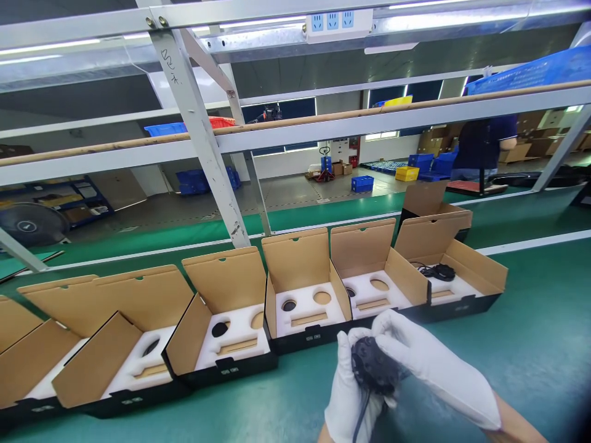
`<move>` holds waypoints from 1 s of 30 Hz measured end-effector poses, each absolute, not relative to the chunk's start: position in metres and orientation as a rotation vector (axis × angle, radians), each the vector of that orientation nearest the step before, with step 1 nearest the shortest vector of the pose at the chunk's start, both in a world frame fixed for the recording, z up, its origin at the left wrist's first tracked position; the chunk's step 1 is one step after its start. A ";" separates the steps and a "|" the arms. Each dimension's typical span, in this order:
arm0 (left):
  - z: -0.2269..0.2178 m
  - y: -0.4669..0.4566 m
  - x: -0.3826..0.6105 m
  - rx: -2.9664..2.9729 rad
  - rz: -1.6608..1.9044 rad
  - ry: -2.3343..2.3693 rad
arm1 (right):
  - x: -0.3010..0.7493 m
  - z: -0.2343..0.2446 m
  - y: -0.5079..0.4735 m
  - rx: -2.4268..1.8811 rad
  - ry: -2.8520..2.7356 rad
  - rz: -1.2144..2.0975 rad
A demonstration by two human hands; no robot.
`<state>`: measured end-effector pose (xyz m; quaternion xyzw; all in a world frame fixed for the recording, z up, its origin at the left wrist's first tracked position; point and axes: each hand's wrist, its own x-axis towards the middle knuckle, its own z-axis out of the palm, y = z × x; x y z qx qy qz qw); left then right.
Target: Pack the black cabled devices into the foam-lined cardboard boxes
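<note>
The left hand [346,384] and right hand [404,338] grasp a black round device [375,364] in gloved fingers [342,349]; its hanging cable [362,413], if snagged, could tug it loose.

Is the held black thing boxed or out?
Out: the left hand cradles the black device, the right hand touching it, outside the boxes.

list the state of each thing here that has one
round black device, held in the hands, cable hanging down
left gloved hand, cupped around the device
right gloved hand, fingers against its upper edge
cardboard boxes, lids raised
white foam inserts, seated in the boxes
second black device, in the rightmost front box
power strip, nothing visibly plugged in
</note>
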<state>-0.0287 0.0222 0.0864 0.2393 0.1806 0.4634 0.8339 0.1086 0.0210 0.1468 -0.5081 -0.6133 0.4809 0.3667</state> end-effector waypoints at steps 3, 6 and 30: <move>0.089 0.022 -0.028 0.452 0.958 0.345 | 0.108 0.149 0.019 -1.274 -1.557 1.231; 0.089 0.023 -0.028 0.399 0.922 0.294 | 0.112 0.148 0.017 -1.260 -1.571 1.160; 0.080 0.017 -0.028 0.503 1.055 0.258 | 0.117 0.154 -0.023 -0.864 -2.288 -0.312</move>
